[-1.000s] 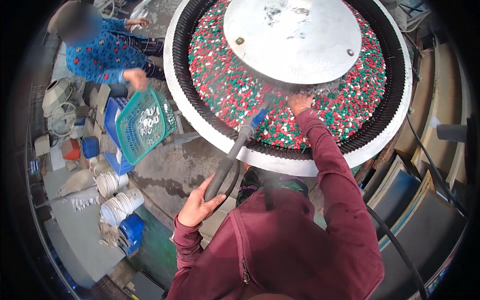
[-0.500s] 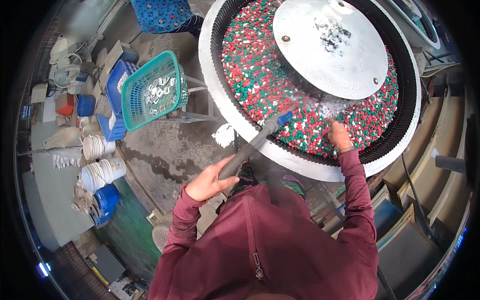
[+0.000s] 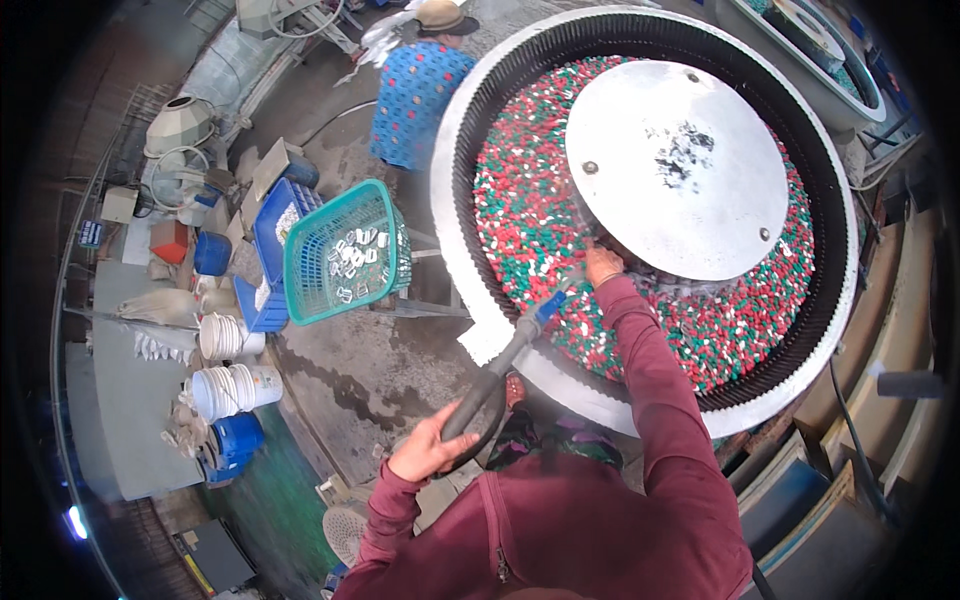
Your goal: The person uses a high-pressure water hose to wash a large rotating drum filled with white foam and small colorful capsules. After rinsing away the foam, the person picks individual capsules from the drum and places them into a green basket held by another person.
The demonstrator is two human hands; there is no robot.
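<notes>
My left hand is closed around a grey hose that ends in a blue nozzle. The nozzle hangs over the near left rim of a large round vibrating tub, pointing at the chips inside. Small red, green and white tumbling chips fill its ring-shaped channel. My right hand reaches into the channel beside the round metal lid at the tub's middle. Its fingers are curled together at the chips; what they hold, if anything, is hidden.
To the left, a green basket with several metal parts rests on a stand. Blue crates, white buckets and a blue drum stand beyond it. A person in a blue patterned top is beside the tub's far left. Long troughs line the right.
My right hand has moved left and farther in, from the near chips to the lid's left edge. The left hand still holds the hose. The view has shifted, showing more of the person.
</notes>
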